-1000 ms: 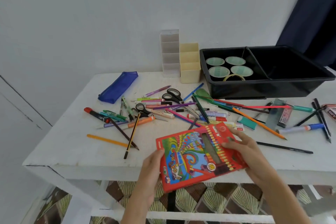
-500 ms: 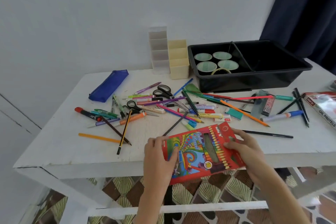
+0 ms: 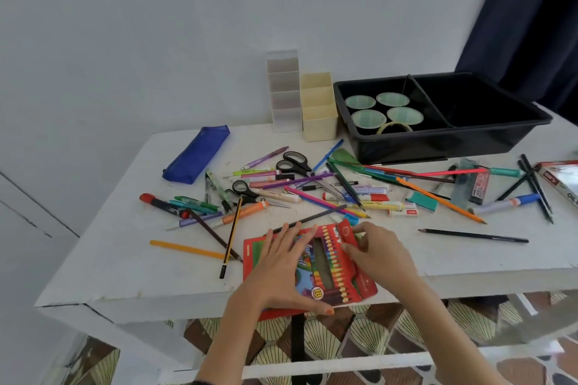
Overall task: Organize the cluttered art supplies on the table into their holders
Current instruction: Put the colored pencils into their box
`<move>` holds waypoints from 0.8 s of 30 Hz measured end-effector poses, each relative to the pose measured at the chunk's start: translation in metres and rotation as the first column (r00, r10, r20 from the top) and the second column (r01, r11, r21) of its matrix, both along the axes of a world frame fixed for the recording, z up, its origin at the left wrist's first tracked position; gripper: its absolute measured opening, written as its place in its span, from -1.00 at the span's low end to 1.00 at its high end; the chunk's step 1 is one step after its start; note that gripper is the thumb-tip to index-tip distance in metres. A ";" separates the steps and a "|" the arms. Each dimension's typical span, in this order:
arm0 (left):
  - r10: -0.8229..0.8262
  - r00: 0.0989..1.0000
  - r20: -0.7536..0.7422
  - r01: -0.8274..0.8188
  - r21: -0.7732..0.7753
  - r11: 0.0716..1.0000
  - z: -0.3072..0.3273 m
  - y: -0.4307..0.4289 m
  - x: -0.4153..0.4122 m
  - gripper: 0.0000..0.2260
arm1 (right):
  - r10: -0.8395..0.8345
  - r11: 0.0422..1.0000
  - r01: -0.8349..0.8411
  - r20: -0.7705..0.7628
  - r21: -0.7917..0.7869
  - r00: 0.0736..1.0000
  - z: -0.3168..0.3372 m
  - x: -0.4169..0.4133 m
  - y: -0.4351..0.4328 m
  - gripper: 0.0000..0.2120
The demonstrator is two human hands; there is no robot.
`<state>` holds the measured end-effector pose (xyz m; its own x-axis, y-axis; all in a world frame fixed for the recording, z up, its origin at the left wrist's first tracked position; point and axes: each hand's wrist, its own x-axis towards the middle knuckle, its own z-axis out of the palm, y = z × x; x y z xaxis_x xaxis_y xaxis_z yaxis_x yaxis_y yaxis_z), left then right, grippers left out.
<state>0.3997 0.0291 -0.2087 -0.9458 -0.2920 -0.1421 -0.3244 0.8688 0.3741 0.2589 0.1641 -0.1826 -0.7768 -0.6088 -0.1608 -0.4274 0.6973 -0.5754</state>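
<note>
A red coloured-pencil box (image 3: 328, 262) lies at the front edge of the white table (image 3: 125, 266), partly overhanging it. My left hand (image 3: 278, 272) lies flat on the box's left half with straight fingers, the thumb along its near edge. My right hand (image 3: 375, 253) pinches the box's raised end flap at the far right corner. Behind the box, a mass of pens, pencils and markers (image 3: 312, 191) is scattered over the table, with two pairs of black-handled scissors (image 3: 294, 162) among them. A cream holder (image 3: 319, 116) and a clear holder (image 3: 283, 87) stand at the back.
A black two-part tray (image 3: 438, 147) at the back right holds rolls of tape (image 3: 369, 119) in its left part. A blue pouch (image 3: 195, 155) lies at the back left. A black pencil (image 3: 472, 236) lies alone on the right, and an oil pastels box (image 3: 560, 178) sits at the right edge.
The box has come down from being held in the air onto the table's front edge. My left hand moved from its side to flat on top. My right hand shifted to the end flap.
</note>
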 end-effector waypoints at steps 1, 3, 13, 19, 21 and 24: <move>-0.011 1.000 -0.002 0.011 -0.004 1.000 -0.002 -0.002 0.001 0.12 | -0.028 0.999 0.032 -0.132 0.031 0.991 0.003 -0.002 -0.005 -0.68; -0.021 1.000 -0.017 0.021 -0.007 1.000 -0.006 -0.004 0.003 0.14 | -0.047 0.998 0.036 -0.290 -0.044 0.956 0.010 -0.006 -0.021 -0.74; 0.005 0.995 -0.102 -0.010 -0.045 0.999 -0.011 -0.005 0.008 0.06 | 0.671 0.741 -0.551 -0.410 0.384 0.618 0.000 -0.011 -0.106 -0.69; 0.018 0.998 -0.059 -0.020 -0.045 0.999 -0.007 -0.018 0.011 0.05 | 0.434 0.842 -0.528 -0.441 -0.111 0.786 0.021 -0.018 -0.091 -0.69; 0.016 0.999 -0.046 -0.017 -0.037 0.999 -0.006 -0.023 0.011 0.04 | 0.281 0.847 -0.393 -0.326 -0.358 0.903 0.045 -0.018 -0.080 -0.50; 0.021 0.999 -0.046 -0.021 -0.006 1.000 -0.004 -0.030 0.012 0.03 | 0.102 0.804 -0.167 -0.144 -0.571 0.984 0.061 -0.033 -0.064 -0.18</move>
